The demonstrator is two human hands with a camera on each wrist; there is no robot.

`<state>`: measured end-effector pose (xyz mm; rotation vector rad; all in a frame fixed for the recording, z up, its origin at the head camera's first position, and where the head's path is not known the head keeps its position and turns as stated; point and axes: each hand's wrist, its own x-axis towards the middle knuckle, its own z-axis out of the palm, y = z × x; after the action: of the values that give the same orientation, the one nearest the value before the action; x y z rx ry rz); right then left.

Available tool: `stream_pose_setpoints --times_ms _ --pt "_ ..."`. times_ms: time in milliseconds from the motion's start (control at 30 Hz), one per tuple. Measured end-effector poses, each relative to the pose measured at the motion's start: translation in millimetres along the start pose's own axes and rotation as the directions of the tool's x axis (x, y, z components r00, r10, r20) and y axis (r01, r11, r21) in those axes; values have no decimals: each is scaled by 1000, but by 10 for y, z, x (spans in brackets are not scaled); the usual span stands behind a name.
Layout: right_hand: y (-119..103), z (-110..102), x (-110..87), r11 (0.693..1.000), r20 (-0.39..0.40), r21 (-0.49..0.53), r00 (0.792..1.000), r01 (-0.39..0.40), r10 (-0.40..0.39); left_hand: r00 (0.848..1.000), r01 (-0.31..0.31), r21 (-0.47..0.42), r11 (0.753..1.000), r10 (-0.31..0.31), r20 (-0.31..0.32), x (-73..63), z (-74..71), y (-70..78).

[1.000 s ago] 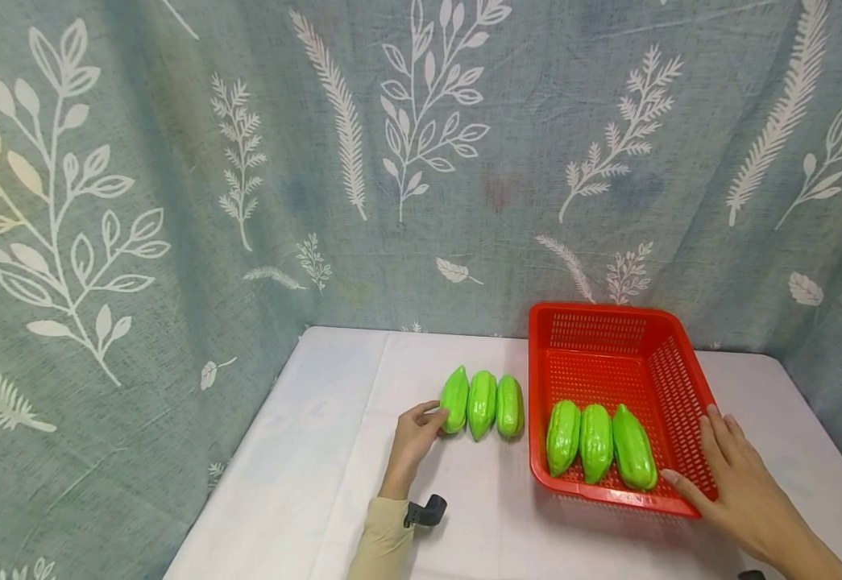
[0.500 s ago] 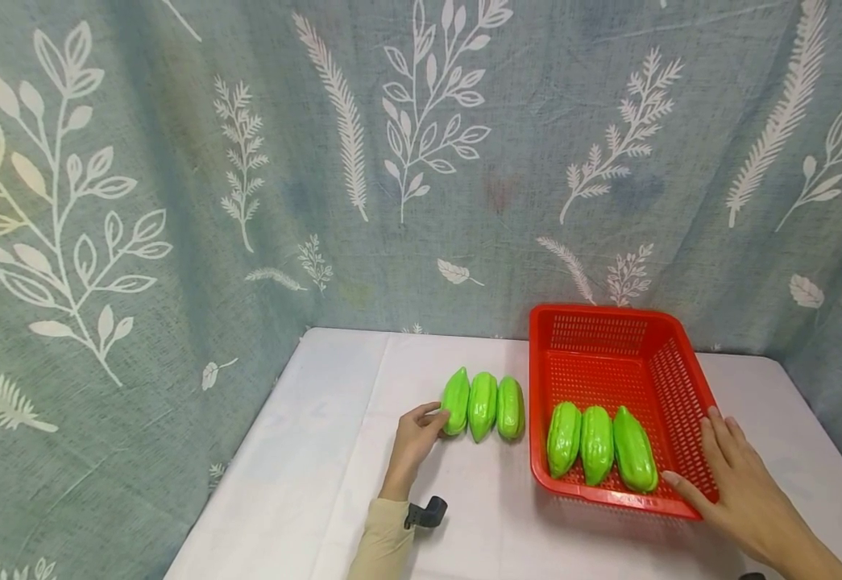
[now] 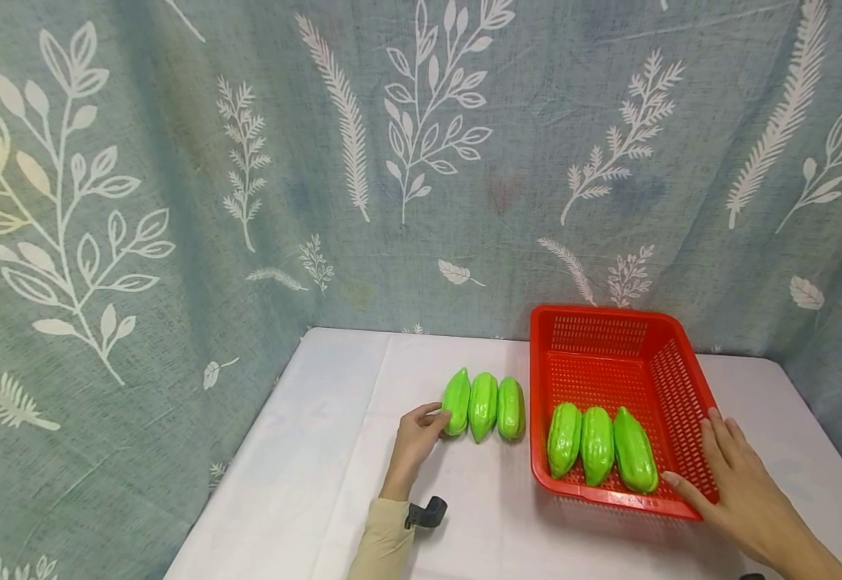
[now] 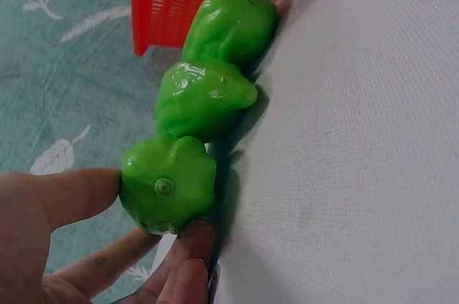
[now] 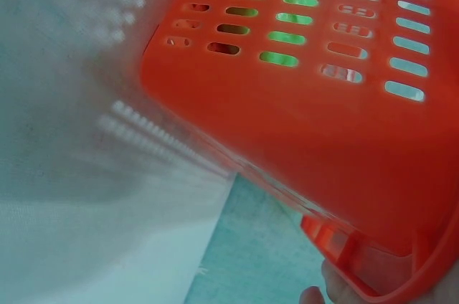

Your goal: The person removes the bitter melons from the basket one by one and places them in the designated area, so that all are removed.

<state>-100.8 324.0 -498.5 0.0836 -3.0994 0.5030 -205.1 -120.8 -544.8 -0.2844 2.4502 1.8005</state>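
Three bright green star fruit stand in a row on the white table, left of the red basket. My left hand (image 3: 415, 439) holds the leftmost star fruit (image 3: 456, 403) near its front end. In the left wrist view its thumb (image 4: 86, 193) lies against one side of this star fruit (image 4: 168, 186), and bent fingertips touch it below. Beyond it sit the middle star fruit (image 3: 483, 407) and the right-hand one (image 3: 511, 408). On the right, my right hand (image 3: 743, 491) rests on the basket's (image 3: 609, 312) right rim near the front corner, fingers fairly straight and thumb spread.
Inside the basket, three more star fruit (image 3: 598, 445) lie side by side toward the front. Patterned grey-green cloth (image 3: 421, 242) hangs behind and left of the table (image 3: 333, 435). In the right wrist view the basket's slotted wall (image 5: 287, 117) fills much of the picture.
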Motion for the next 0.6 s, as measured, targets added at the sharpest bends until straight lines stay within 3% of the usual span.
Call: stream_pose_setpoints --times_ms 367,600 --pt "10 2 -8 1000 3 1 1000 -3 3 999 -26 37 999 25 30 28 -38 -51" --pt "2 11 -10 1000 -3 1 1000 1 -1 1000 -6 14 1000 5 25 -13 -79 -17"
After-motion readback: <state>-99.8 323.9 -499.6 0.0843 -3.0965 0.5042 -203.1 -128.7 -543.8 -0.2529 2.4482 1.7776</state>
